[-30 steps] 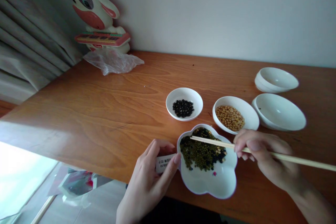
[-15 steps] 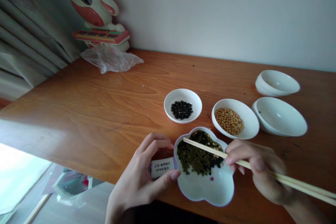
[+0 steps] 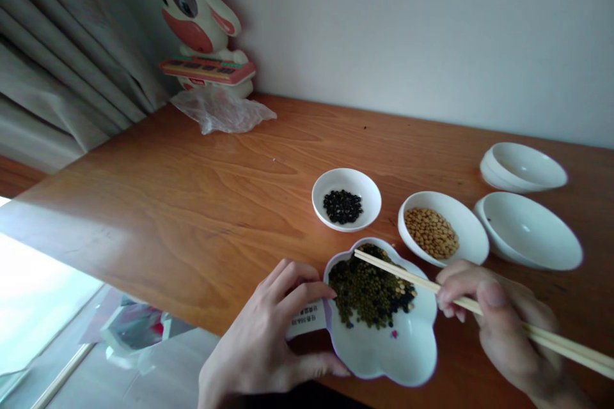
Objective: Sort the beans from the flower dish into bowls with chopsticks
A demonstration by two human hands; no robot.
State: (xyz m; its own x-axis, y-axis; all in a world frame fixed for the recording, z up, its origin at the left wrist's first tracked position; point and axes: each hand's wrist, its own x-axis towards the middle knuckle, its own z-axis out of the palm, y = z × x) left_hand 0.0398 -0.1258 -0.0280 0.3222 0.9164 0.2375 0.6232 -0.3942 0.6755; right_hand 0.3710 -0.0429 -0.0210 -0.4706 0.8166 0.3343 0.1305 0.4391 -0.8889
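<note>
My right hand grips a pair of wooden chopsticks, their tips close together over the far part of a white flower-shaped dish. Mixed beans, mostly green with black and some tan ones, cover its far half. At the dish's left side my left hand holds the edge, forefinger on the upper rim and thumb lower down. A paper label shows partly beneath that hand. Just beyond the dish, black beans lie in one white bowl and tan beans in another white bowl.
Two more white bowls stand at the right, a nearer bowl with a dark speck and a farther bowl. A cow-shaped toy keyboard and a crumpled plastic bag sit at the back left of the wooden table.
The view has shifted slightly. My left thumb has slid down along the dish's edge, and my forefinger now reaches over the label. The chopsticks still point into the beans.
</note>
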